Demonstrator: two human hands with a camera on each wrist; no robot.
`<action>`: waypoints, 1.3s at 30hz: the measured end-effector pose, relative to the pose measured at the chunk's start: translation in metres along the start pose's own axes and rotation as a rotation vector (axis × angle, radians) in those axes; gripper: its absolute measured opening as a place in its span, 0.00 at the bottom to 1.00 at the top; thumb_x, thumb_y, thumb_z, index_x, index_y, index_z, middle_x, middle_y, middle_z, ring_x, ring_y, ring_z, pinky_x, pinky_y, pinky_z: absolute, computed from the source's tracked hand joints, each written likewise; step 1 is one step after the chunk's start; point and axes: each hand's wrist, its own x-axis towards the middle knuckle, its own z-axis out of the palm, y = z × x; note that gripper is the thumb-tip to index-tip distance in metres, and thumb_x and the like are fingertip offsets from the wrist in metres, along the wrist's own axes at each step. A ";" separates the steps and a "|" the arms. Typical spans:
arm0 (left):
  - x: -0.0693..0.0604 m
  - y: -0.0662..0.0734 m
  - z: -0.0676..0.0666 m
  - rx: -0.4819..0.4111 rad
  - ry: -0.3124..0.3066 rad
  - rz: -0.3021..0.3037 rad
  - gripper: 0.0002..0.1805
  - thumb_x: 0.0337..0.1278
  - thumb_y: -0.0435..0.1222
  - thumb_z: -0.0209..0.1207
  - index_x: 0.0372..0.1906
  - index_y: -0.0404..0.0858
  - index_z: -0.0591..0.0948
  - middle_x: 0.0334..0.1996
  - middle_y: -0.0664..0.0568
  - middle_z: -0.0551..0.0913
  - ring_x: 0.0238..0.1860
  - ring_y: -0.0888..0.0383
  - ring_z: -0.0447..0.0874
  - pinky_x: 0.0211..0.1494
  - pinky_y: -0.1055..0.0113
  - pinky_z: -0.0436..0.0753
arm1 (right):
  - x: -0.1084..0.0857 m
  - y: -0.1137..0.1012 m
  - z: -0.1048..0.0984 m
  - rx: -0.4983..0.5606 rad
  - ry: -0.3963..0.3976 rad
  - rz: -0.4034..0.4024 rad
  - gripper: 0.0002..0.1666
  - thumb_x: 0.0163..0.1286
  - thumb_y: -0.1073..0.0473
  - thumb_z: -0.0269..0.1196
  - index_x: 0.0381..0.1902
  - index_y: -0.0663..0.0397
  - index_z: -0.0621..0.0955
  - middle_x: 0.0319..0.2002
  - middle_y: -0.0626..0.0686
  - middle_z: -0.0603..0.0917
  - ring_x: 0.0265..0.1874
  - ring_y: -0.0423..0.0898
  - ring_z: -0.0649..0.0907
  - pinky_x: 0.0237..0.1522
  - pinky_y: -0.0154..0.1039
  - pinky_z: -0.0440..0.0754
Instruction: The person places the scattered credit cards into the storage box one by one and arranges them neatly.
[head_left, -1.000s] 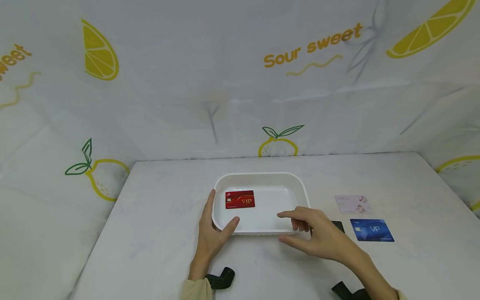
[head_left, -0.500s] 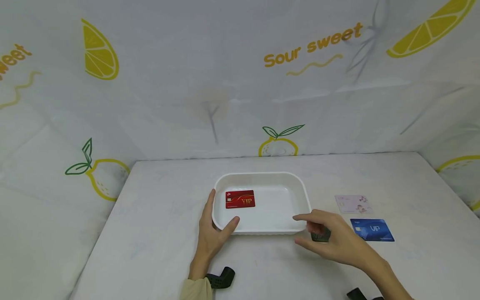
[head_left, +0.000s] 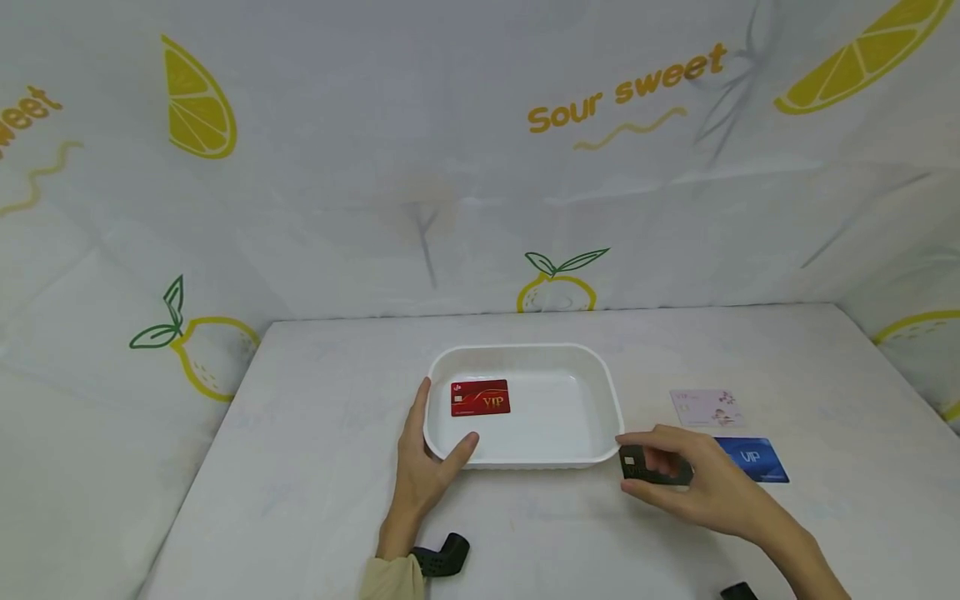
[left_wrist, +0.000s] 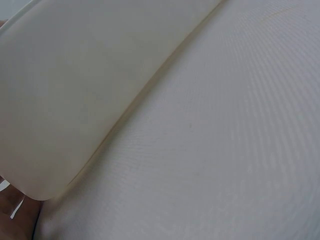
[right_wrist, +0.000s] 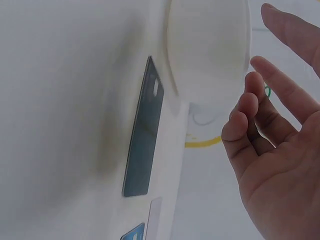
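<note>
A white cloth point(head_left: 480, 183) printed with lemons rises behind the white surface point(head_left: 322, 467). Just off the near right corner of the tray point(head_left: 558, 421) lies the black card point(right_wrist: 142, 135), partly hidden from the head view by the right hand point(head_left: 701, 483), whose thumb and forefinger are apart and hold nothing; whether that forefinger touches the tray cannot be told. The left hand point(head_left: 431, 471) is clamped on the tray's near left corner, thumb over the rim. The tray's wall stands between the black card and the red card point(head_left: 480, 398), inside the tray toward its left. Farther right of the tray are the blue card point(head_left: 757, 460), partly covered by the right hand, and the pink card point(head_left: 707, 408), level with the tray's middle.
</note>
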 end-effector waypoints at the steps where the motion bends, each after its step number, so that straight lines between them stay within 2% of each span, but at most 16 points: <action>1: 0.000 0.000 0.000 -0.001 -0.001 0.001 0.53 0.51 0.43 0.70 0.81 0.44 0.57 0.78 0.45 0.66 0.73 0.43 0.71 0.70 0.38 0.75 | -0.001 0.002 -0.001 -0.004 0.001 0.005 0.27 0.50 0.60 0.81 0.51 0.45 0.87 0.28 0.38 0.75 0.27 0.34 0.73 0.26 0.30 0.70; 3: 0.000 -0.001 0.000 -0.005 -0.005 0.004 0.53 0.51 0.43 0.70 0.81 0.44 0.57 0.78 0.44 0.66 0.73 0.43 0.71 0.69 0.38 0.75 | -0.003 0.005 -0.003 -0.020 0.004 0.028 0.29 0.50 0.59 0.81 0.52 0.43 0.86 0.28 0.38 0.75 0.27 0.34 0.73 0.26 0.29 0.70; 8: 0.000 -0.001 0.000 -0.006 -0.002 0.006 0.53 0.51 0.43 0.70 0.81 0.44 0.57 0.78 0.44 0.66 0.73 0.43 0.72 0.69 0.38 0.76 | -0.009 0.013 -0.006 -0.025 0.014 0.039 0.30 0.49 0.60 0.81 0.53 0.47 0.86 0.27 0.37 0.75 0.26 0.33 0.73 0.26 0.30 0.70; 13: 0.000 0.000 0.000 -0.006 -0.002 0.000 0.52 0.51 0.43 0.70 0.81 0.44 0.57 0.78 0.44 0.66 0.73 0.43 0.72 0.69 0.38 0.75 | -0.014 0.022 -0.009 -0.039 0.020 0.029 0.29 0.49 0.61 0.82 0.50 0.47 0.86 0.27 0.37 0.74 0.25 0.33 0.73 0.26 0.29 0.70; 21: 0.000 -0.001 -0.001 0.005 -0.003 -0.008 0.53 0.51 0.42 0.70 0.81 0.44 0.57 0.78 0.44 0.66 0.72 0.44 0.72 0.69 0.39 0.76 | -0.023 0.042 -0.016 -0.096 0.011 0.083 0.29 0.46 0.60 0.82 0.49 0.48 0.87 0.27 0.39 0.72 0.25 0.34 0.71 0.24 0.30 0.66; 25: 0.000 0.000 0.000 0.008 -0.004 -0.008 0.53 0.51 0.43 0.70 0.81 0.44 0.57 0.78 0.44 0.66 0.72 0.44 0.73 0.69 0.39 0.76 | -0.026 0.051 -0.018 -0.120 0.004 0.084 0.29 0.45 0.60 0.83 0.47 0.49 0.87 0.26 0.38 0.72 0.24 0.32 0.70 0.23 0.29 0.65; 28: 0.000 0.001 0.000 0.015 -0.003 -0.007 0.52 0.51 0.43 0.70 0.81 0.43 0.57 0.77 0.44 0.67 0.71 0.44 0.73 0.68 0.39 0.76 | -0.027 0.055 -0.019 -0.124 -0.009 0.088 0.28 0.44 0.60 0.83 0.46 0.50 0.87 0.25 0.37 0.71 0.23 0.31 0.69 0.23 0.28 0.65; 39: 0.000 0.000 -0.001 0.019 -0.004 -0.010 0.53 0.51 0.43 0.70 0.81 0.44 0.57 0.77 0.45 0.67 0.71 0.45 0.74 0.68 0.41 0.77 | -0.024 0.060 -0.019 -0.152 -0.072 0.181 0.29 0.47 0.57 0.82 0.49 0.55 0.87 0.26 0.38 0.69 0.23 0.29 0.67 0.23 0.28 0.65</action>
